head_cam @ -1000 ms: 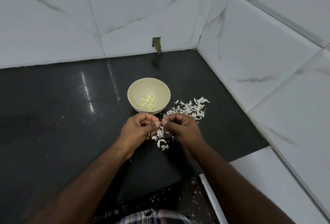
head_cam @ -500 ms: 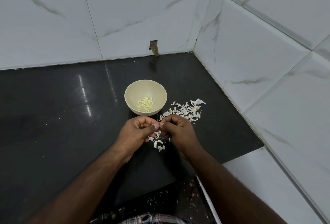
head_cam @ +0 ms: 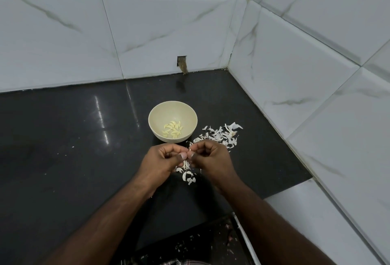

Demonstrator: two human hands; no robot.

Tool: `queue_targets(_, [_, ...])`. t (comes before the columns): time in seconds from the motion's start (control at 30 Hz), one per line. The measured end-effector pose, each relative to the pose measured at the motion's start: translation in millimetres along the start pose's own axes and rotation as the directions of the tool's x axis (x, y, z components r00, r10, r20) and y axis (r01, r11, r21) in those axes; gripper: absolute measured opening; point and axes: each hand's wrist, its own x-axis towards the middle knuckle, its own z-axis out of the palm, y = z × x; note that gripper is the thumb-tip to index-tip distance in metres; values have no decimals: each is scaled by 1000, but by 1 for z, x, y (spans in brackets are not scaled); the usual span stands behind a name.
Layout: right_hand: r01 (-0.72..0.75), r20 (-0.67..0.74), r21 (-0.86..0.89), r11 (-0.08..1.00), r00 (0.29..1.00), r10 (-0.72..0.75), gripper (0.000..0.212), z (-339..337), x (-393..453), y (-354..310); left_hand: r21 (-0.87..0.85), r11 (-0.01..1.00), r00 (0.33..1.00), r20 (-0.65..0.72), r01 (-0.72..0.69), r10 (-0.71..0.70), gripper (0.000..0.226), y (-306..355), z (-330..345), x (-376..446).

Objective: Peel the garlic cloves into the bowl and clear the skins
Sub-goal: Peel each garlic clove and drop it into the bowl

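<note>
A cream bowl (head_cam: 155,112) stands on the black counter and holds several peeled garlic cloves (head_cam: 173,130). Just in front of it my left hand (head_cam: 163,160) and my right hand (head_cam: 211,158) meet, fingers curled, pinching one small garlic clove (head_cam: 190,150) between their fingertips. Only a pale tip of the clove shows. White garlic skins (head_cam: 219,136) lie scattered to the right of the bowl, and a smaller heap of skins (head_cam: 187,175) lies under my hands.
The black counter (head_cam: 73,148) ends at white marble-look tiled walls at the back and right, forming a corner. A small hole in the wall (head_cam: 182,63) sits behind the bowl. Skin bits lie on the dark floor (head_cam: 190,243) below the counter's front edge.
Both hands stay together on the clove with only small finger movement. The view has shifted slightly, so the bowl and skins sit a little lower and to the left.
</note>
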Motion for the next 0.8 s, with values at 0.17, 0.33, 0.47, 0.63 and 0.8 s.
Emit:
queue_targets(0.17, [19, -3, 3, 1000, 1000, -19, 11, 0, 1, -3, 10, 999, 999, 14, -49, 49, 16, 6, -1, -1])
queue_targets(0.33, [57, -21, 6, 998, 998, -57, 8, 6, 10, -10, 8, 997, 997, -10, -82, 82, 12, 16, -3, 3])
queue_targets(0.47, [76, -35, 14, 997, 997, -76, 4, 11, 15, -21, -5, 994, 994, -36, -105, 105, 10, 24, -6, 5])
queue_targets(0.63, [76, -52, 47, 996, 996, -73, 6, 19, 19, -30, 18, 992, 990, -61, -124, 125, 10, 33, -11, 8])
queue_targets(0.8, [60, -40, 70, 996, 998, -57, 5, 22, 18, -33, 6, 991, 988, -74, -135, 135, 13, 38, -12, 8])
